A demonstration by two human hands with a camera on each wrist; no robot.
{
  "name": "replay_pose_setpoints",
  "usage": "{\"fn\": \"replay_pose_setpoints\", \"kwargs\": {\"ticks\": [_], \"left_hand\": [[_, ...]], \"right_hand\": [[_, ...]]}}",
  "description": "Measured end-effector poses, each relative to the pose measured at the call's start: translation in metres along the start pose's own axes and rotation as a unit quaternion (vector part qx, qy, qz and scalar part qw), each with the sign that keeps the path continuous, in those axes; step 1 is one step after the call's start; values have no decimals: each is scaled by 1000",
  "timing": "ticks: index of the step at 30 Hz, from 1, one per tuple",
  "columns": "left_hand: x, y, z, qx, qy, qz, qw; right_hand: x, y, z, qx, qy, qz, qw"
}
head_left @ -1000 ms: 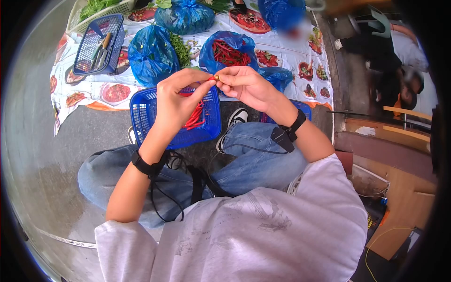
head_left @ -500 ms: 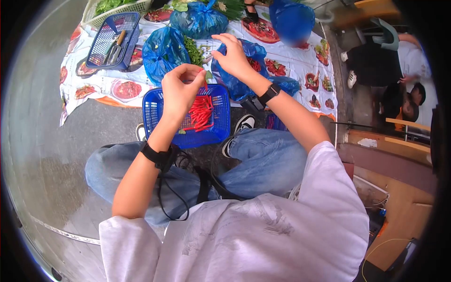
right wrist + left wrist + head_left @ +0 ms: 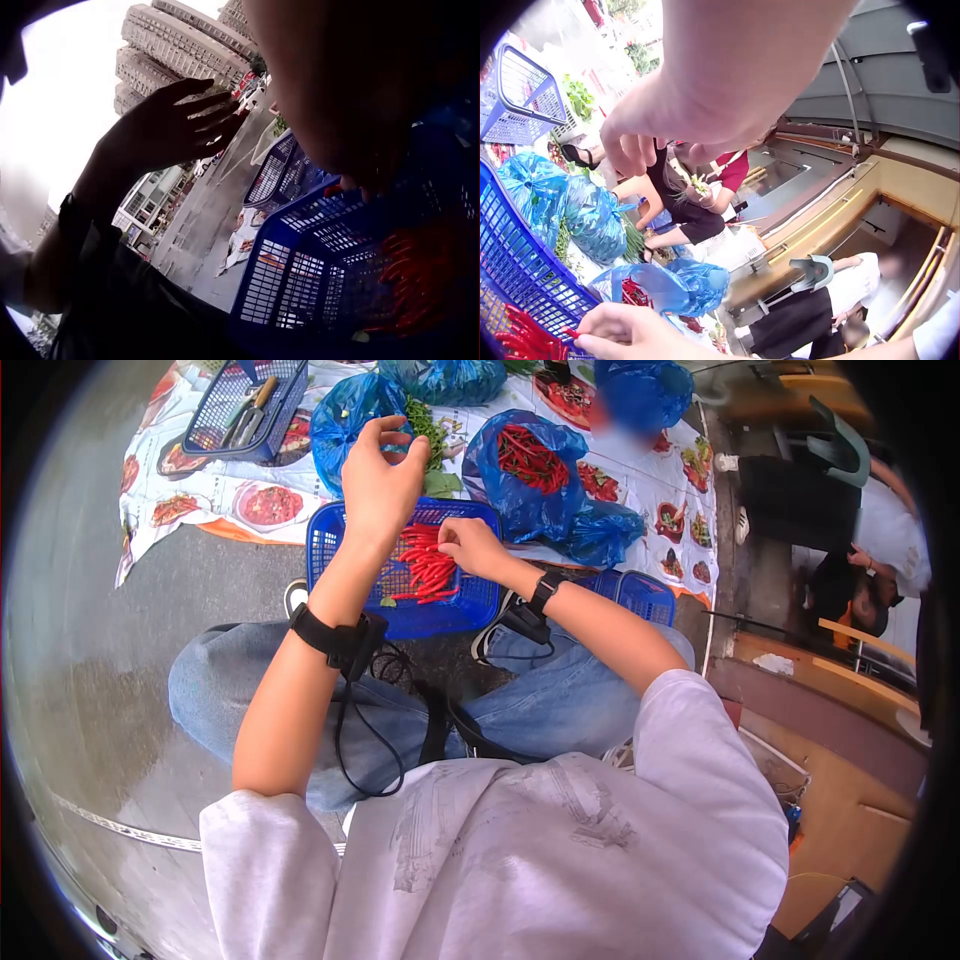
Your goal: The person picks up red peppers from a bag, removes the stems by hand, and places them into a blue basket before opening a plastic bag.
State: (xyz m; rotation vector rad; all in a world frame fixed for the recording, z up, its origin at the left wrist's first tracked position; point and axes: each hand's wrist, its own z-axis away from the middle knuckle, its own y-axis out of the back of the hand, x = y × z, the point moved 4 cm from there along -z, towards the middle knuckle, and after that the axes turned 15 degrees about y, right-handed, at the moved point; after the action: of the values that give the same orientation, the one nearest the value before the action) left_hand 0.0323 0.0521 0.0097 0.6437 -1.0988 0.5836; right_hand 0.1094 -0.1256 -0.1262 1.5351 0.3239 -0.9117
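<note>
1. Here's the right hand (image 3: 477,547), low over the blue basket (image 3: 400,623), thumb and fingertips pinched on one red chili (image 3: 570,332).
2. That chili sits at the basket's right side, over the heap; in the left wrist view its visible end points away from the fingertips, the long axis running on from the pinch.
3. Below it, the loose red chilies (image 3: 428,575) lie mostly left to right, some aslant, bunched right of the basket's middle.
4. And the left hand (image 3: 385,482), up high over the far side, fingers loosely bent and apart; whether anything small sits at its fingertips, I can't tell.
5. Down on grey ground (image 3: 245,575) stands the basket, before crossed legs in jeans (image 3: 250,670); just beyond spreads a food-printed cloth (image 3: 205,482), carrying blue bags, one open on more chilies (image 3: 535,458).
6. Far left, a tool basket (image 3: 238,453); off right, people near wooden boards; tall buildings (image 3: 180,41) behind.
7. Most of the pinched chili is hidden by fingers, the right wrist view is dark, and the far bags are cut off.
</note>
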Motion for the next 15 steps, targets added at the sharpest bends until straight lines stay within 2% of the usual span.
{"fn": "replay_pose_setpoints", "kwargs": {"ticks": [2,4,7,9,10,11,13,15], "left_hand": [[-2,-3,0,-11,-11,3,1000],[-4,-4,2,-16,-26,-1,1000],[-3,-5,6,-22,-39,-12,999],[1,-3,7,-36,-12,7,999],[2,-1,7,-33,-15,3,999],[3,1,6,-30,-19,0,999],[9,3,10,-40,-10,8,999],[16,5,16,-48,-9,14,999]], "right_hand": [[26,-34,-1,17,-9,84,996],[42,-56,-5,18,-26,110,993],[40,-59,-5,-9,-55,172,983],[27,-47,-6,5,50,209,977],[20,-34,-6,44,69,243,966],[20,-16,-6,47,64,250,965],[-19,51,-7,59,102,97,988],[12,107,-10,103,17,125,987]]}}
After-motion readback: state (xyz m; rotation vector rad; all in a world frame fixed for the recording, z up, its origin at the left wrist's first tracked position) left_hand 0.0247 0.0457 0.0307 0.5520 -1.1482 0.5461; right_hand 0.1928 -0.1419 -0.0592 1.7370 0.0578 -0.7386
